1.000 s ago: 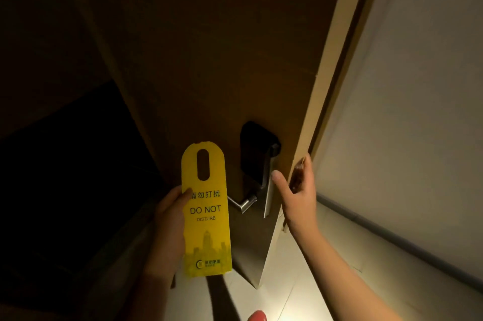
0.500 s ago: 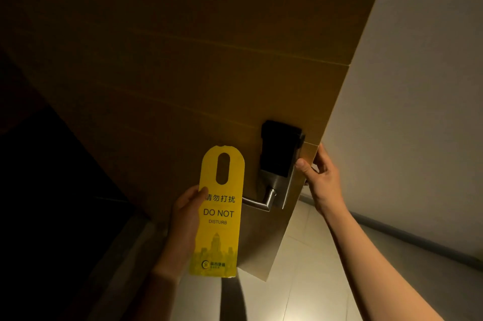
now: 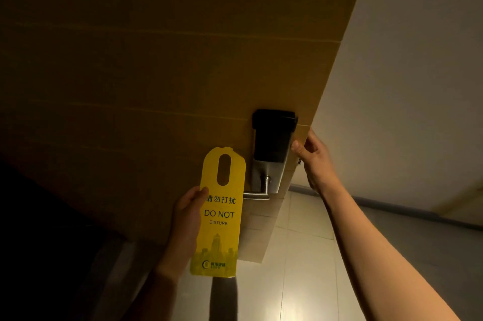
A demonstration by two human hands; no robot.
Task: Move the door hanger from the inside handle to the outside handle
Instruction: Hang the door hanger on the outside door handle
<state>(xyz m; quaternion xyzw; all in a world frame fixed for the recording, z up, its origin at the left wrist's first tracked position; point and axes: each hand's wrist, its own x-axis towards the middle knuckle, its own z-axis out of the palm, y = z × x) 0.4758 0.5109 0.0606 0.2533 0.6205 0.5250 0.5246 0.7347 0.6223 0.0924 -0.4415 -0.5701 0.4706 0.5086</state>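
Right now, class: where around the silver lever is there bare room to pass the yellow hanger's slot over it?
Free: the bare brown door face left of the silver lever handle, behind the yellow door hanger in the left hand. Crowded: the door edge, gripped by the right hand beside the black lock plate.

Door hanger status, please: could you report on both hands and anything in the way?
Left hand holds door hanger, upright, not yet hung. Right hand grips door edge. Handle bare, nothing blocking it.
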